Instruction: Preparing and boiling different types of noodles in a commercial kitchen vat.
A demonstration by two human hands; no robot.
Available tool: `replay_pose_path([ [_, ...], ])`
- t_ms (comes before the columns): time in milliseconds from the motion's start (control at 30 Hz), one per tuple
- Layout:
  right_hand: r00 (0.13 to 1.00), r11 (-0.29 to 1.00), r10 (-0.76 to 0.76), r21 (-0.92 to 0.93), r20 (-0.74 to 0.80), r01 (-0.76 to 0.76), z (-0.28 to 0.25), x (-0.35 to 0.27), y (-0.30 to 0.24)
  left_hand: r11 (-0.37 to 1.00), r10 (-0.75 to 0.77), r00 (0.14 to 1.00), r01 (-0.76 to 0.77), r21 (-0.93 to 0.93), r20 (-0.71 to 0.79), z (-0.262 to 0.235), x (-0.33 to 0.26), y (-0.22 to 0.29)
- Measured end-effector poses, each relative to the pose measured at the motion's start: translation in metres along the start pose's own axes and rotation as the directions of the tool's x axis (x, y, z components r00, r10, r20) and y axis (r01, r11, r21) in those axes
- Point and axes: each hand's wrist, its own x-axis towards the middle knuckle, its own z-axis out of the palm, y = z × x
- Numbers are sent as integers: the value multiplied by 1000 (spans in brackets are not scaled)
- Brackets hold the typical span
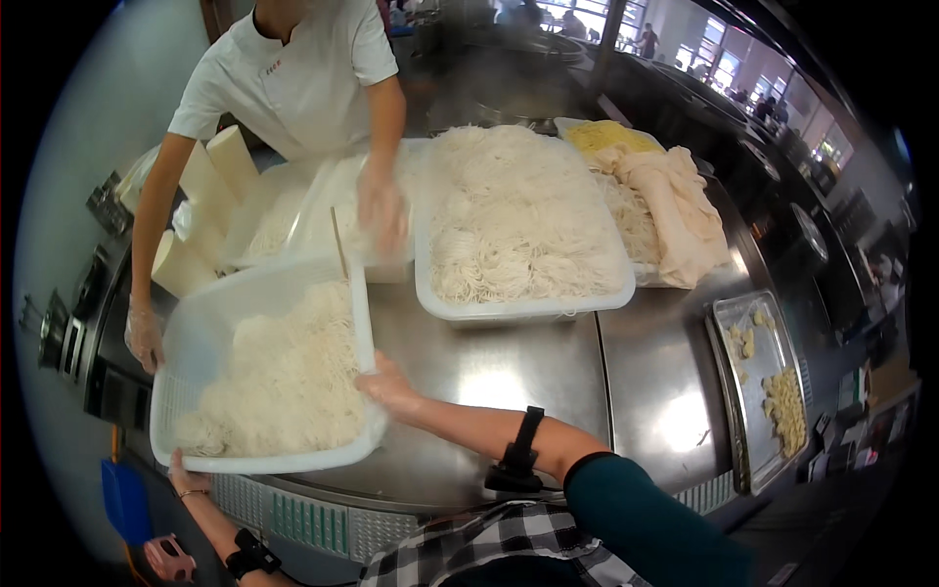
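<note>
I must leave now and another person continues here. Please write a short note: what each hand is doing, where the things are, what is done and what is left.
Left hand: grips the near left corner of the white basket.
Right hand: grips its right rim.
The basket is tilted up on the steel counter, with noodles heaped in its lower part.
A co-worker's gloved hand holds the far left edge; the other gloved hand rests on the clear tub behind.
A full noodle tray stands beyond.
Done: noodles are in the basket.
Left: the basket is not yet set flat; both hands must keep it.
</note>
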Motion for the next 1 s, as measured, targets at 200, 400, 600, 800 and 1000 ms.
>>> replay_pose_path([
  [200,960,964,-244,-138,-137,226,-16,-11,25,997,-17,999,20,-76,39,-47,38,-22],
  [400,994,972,-5,-234,-109,-20,-48,-57,-80,997,34,966,-17,-69,256,-7,-51,4],
  [600,996,899,93,-428,-14,-90,-48,-86,-145,971,237,895,-229,-66,378,-66,-86,33],
  [800,993,936,64,-350,97,-26,-71,-113,-164,859,437,744,-512,10,506,-81,-147,52],
  [1000,951,860,-237,-412,199,301,-75,-160,-227,796,602,664,-544,-265,445,-29,-226,110],
])
